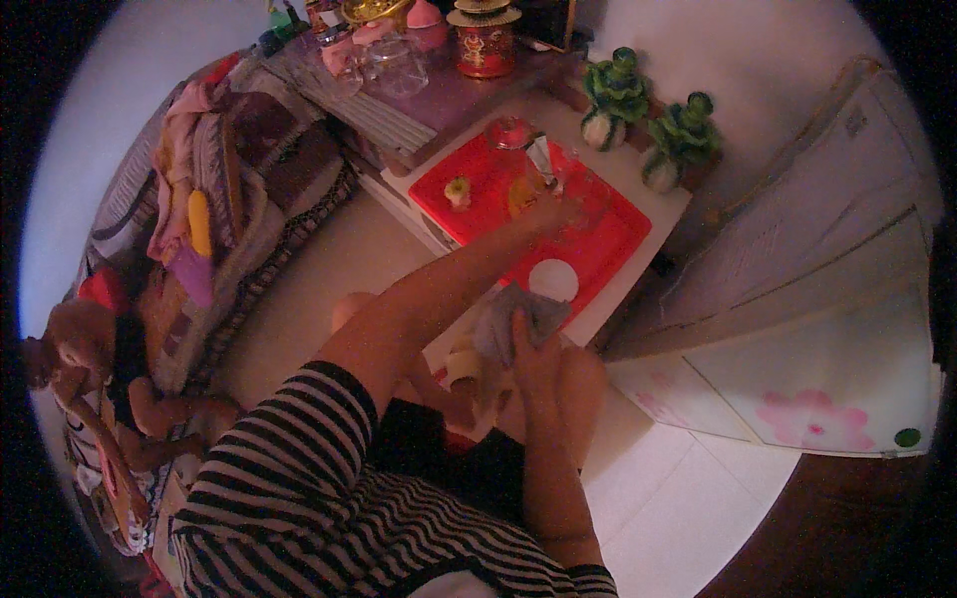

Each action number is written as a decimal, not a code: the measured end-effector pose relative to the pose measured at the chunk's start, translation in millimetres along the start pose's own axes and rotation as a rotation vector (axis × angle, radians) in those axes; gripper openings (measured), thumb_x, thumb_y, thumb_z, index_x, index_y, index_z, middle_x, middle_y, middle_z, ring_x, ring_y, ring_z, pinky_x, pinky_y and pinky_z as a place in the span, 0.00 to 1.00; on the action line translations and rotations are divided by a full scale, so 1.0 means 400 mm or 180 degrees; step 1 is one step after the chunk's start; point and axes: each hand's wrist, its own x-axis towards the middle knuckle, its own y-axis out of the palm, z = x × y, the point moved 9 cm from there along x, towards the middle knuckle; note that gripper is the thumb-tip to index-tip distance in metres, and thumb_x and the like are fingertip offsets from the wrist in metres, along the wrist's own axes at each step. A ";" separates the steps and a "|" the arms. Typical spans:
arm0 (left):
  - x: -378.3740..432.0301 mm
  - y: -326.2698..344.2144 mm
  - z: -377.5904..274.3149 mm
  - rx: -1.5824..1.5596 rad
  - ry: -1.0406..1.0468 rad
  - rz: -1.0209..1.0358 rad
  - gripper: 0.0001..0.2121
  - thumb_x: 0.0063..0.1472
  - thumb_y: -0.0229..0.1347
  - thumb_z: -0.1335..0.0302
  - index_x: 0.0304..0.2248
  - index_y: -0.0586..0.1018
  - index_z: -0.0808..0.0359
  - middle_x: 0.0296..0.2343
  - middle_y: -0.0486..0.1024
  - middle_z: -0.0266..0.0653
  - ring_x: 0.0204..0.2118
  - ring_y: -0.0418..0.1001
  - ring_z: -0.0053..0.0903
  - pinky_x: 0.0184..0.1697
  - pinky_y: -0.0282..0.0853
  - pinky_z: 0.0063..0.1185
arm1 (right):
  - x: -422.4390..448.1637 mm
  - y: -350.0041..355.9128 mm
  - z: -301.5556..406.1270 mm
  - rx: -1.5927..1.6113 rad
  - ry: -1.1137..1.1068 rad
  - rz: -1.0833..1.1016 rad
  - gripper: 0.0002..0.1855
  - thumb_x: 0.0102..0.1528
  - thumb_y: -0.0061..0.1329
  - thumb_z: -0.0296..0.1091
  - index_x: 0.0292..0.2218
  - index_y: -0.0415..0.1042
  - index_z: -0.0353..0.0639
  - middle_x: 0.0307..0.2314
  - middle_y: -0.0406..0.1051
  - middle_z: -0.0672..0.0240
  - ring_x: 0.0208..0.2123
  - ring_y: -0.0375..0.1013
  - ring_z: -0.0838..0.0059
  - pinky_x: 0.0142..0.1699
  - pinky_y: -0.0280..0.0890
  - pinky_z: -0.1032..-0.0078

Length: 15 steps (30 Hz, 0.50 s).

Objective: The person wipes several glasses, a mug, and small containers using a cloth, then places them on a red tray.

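Observation:
My left hand (562, 214) reaches over a red tray (632, 223), at a clear glass or plastic vessel (594, 190); blur hides whether its fingers grip it. Nearer my body, my right hand (532, 351) holds a grey cloth (497, 321) by the tray's near edge. A white disc (553, 280) lies on the tray just beyond the cloth. Also on the tray are a small pale green and white object (457, 192), a round clear lid-like piece (510, 133), a silver-white strip (542, 159) and something yellow (523, 196).
The tray rests on a white cabinet top (677, 205). Two green cabbage-shaped ornaments (617, 86) stand behind it. A red tin (484, 48) and a clear glass jug (396, 63) are farther back. Draped clothes (202, 164) and another person (82, 351) are at left; a flowered panel (815, 418) is at right.

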 end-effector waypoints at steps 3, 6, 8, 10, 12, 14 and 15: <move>-0.054 0.068 0.032 -0.3105 -0.1650 0.0149 0.16 0.48 0.55 0.71 0.36 0.65 0.64 0.31 0.68 0.41 0.31 0.69 0.30 0.29 0.67 0.26 | -0.004 0.032 -0.047 0.1173 0.0497 0.0202 0.25 0.51 0.44 0.47 0.40 0.66 0.32 0.38 0.68 0.54 0.40 0.68 0.66 0.43 0.61 0.75; -0.041 0.058 0.127 -0.3657 -0.1893 -0.0351 0.11 0.49 0.53 0.74 0.33 0.66 0.64 0.27 0.68 0.39 0.28 0.70 0.29 0.27 0.66 0.25 | -0.023 0.046 -0.011 0.0280 0.0773 0.0647 0.25 0.51 0.44 0.45 0.41 0.65 0.31 0.39 0.67 0.53 0.40 0.67 0.65 0.43 0.61 0.76; -0.032 0.036 0.065 -0.3567 -0.1677 -0.0385 0.11 0.49 0.52 0.75 0.32 0.66 0.64 0.26 0.68 0.39 0.26 0.69 0.27 0.25 0.66 0.24 | -0.006 0.039 -0.053 0.0261 0.0772 0.0546 0.25 0.51 0.44 0.45 0.41 0.65 0.30 0.37 0.68 0.54 0.39 0.68 0.65 0.43 0.61 0.76; -0.036 0.011 0.045 -0.3382 -0.1536 -0.0464 0.10 0.48 0.51 0.77 0.32 0.66 0.64 0.24 0.68 0.38 0.24 0.69 0.26 0.23 0.65 0.23 | -0.007 0.039 -0.055 0.0603 0.0507 0.0344 0.25 0.51 0.43 0.46 0.41 0.66 0.30 0.35 0.69 0.54 0.38 0.69 0.65 0.43 0.61 0.77; -0.052 0.008 0.044 -0.3198 -0.1551 -0.0348 0.09 0.48 0.50 0.79 0.32 0.66 0.64 0.22 0.68 0.37 0.21 0.68 0.25 0.22 0.64 0.22 | -0.003 0.038 -0.046 0.0934 0.0242 0.0177 0.25 0.52 0.42 0.47 0.40 0.66 0.30 0.34 0.70 0.55 0.38 0.69 0.65 0.43 0.61 0.78; -0.066 0.017 0.059 -0.3265 -0.1732 -0.0181 0.08 0.48 0.50 0.79 0.30 0.67 0.64 0.22 0.68 0.38 0.21 0.68 0.25 0.21 0.64 0.21 | -0.007 0.028 -0.022 0.0540 -0.0093 0.0039 0.24 0.52 0.41 0.49 0.39 0.68 0.34 0.32 0.71 0.54 0.35 0.70 0.64 0.41 0.62 0.77; -0.080 0.004 0.001 -0.3749 -0.1569 -0.0479 0.06 0.48 0.50 0.78 0.29 0.68 0.64 0.22 0.68 0.38 0.22 0.68 0.25 0.22 0.64 0.22 | -0.007 0.003 -0.007 0.0400 -0.0155 -0.0079 0.24 0.52 0.40 0.50 0.38 0.69 0.35 0.31 0.71 0.53 0.34 0.71 0.64 0.41 0.62 0.77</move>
